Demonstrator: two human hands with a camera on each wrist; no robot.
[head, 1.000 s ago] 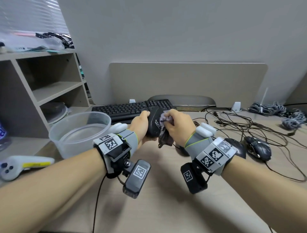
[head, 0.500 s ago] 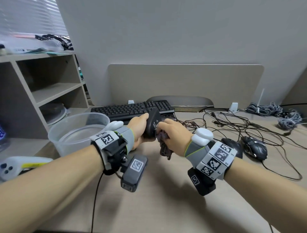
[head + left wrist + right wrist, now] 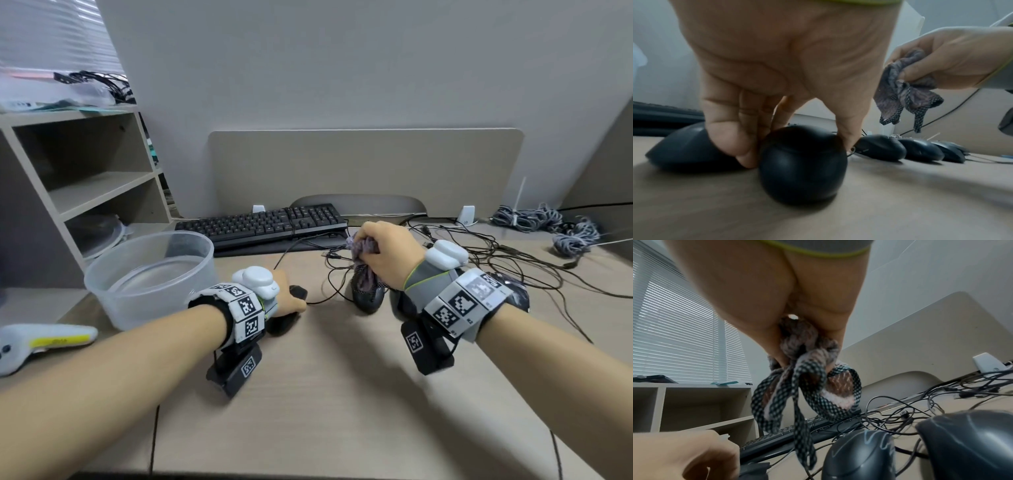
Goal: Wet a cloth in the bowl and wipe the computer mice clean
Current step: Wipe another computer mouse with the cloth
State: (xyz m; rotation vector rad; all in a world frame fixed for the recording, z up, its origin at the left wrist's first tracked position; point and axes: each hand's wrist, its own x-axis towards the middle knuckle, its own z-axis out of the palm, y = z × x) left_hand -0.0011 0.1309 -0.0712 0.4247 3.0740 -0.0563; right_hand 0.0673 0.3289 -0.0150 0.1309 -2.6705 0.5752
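On the desk lies a black mouse, and my left hand grips it from above, thumb on one side and fingers on the other. My right hand is raised to the right of it and clutches a bunched grey-purple cloth with a checked hem. The cloth's tail hangs over a second black mouse. A clear plastic bowl with water stands left of my left wrist.
More black mice lie in a row to the right, and one sits just left of the gripped mouse. Tangled cables cover the back right. A black keyboard lies behind. A white handheld device rests at the left edge.
My left hand has brought the mouse down from mid-air onto the desk beside the bowl. My right hand has drawn the cloth off it and moved right.
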